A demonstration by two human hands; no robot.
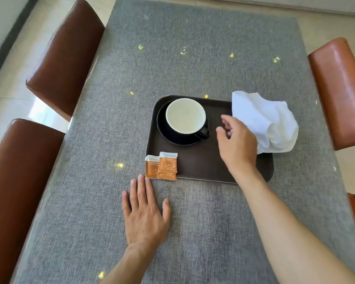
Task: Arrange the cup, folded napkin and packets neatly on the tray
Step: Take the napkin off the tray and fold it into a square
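2 hands empty: left hand [145, 214] flat on table [193, 58]; right hand [237, 143] spread over tray [199, 162], beside napkin [268, 121].

A tabletop [193, 58] covered in grey woven cloth fills the middle of the frame. On it, right of centre, lies a dark brown tray [203, 165]. Orange packets [164, 167] straddle the tray's lower left corner, partly on the cloth. The left hand [146, 216] rests flat on the cloth at lower centre, fingers spread.
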